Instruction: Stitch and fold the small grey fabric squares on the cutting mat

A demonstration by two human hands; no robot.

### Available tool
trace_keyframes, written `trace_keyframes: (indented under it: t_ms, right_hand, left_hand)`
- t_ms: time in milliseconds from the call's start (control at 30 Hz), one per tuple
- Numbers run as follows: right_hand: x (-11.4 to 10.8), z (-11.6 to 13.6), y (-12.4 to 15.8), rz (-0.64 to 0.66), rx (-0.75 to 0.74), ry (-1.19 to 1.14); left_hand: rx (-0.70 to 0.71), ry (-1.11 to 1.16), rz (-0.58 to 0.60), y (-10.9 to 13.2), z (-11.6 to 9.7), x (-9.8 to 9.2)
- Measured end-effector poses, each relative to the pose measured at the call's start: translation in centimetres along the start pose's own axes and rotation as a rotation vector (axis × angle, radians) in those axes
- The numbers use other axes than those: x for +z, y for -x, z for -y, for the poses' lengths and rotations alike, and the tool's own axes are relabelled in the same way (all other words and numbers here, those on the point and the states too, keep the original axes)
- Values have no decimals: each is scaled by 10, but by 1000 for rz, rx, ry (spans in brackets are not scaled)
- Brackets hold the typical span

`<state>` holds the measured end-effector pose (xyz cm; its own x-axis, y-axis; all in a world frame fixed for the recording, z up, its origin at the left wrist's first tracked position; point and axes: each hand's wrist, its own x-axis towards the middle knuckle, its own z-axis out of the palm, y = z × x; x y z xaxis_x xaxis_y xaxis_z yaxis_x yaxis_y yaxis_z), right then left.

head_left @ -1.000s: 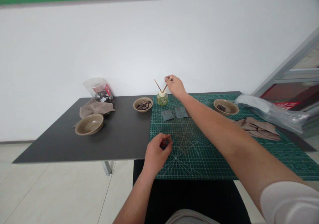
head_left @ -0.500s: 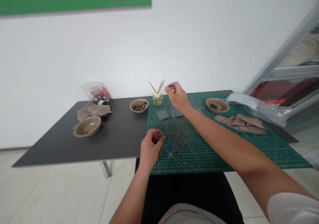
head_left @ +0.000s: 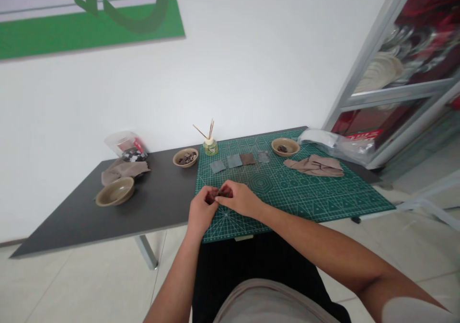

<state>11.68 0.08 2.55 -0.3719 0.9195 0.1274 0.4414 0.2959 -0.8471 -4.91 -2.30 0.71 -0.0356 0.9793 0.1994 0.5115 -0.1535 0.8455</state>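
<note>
Bowls: tan ceramic bowl [head_left: 185, 157] up-left of the fingers holds dark mosaic chips; a matching bowl [head_left: 285, 146] up-right holds a few. A third bowl [head_left: 115, 191], far left, shows only bare glaze. Clear plastic jar [head_left: 125, 145] lies tilted beyond it, black-and-white tiles inside.

Left hand [head_left: 200, 208] and right hand [head_left: 239, 199] meet, fingertips together, pinching small dark-red pieces [head_left: 219, 194] between them; exact grip is partly hidden.

Hands sit over the near-left part of the cutting mat [head_left: 294, 201], just inside its near edge. Ahead: printed grid, then a row of four flat squares [head_left: 234, 160], then a reed diffuser [head_left: 210, 146]. Right: grid up to a folded cloth [head_left: 314, 166].
</note>
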Motion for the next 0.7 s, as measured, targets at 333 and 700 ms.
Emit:
trace_keyframes:
  t_ms: [333, 700]
  right_hand:
    - [-15, -7, 3, -97, -19, -20]
    - [-120, -29, 58, -318, -48, 0]
  left_hand:
    - [39, -31, 47, 2, -4, 1]
    - [36, -105, 40, -2, 1, 3]
